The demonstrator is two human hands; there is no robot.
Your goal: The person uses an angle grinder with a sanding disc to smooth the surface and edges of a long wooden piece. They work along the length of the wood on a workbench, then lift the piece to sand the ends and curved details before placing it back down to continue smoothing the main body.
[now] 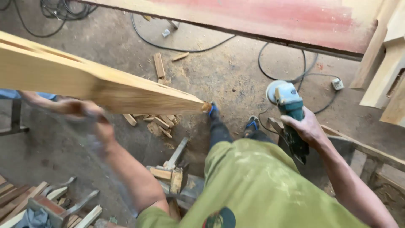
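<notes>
1. The left hand (82,110) was blurred under a long pale wooden board (101,82), touching its lower edge; whether its fingers were clenched on it could not be told.
2. The board ran from the left edge, raised above the floor, its tip ending near a foot in a blue sandal (214,110).
3. The right hand (304,126) had its fingers wrapped tight around a green angle grinder (289,107), disc end pointing away from the body.
4. No packages or labels could be made out; a white plug socket (337,84) lay on the floor at the end of black cables (287,69).
5. The floor (219,71) was dusty concrete, littered with wood scraps (158,122).
6. A reddish panel (261,19) crossed the top, cut off by the frame.
</notes>
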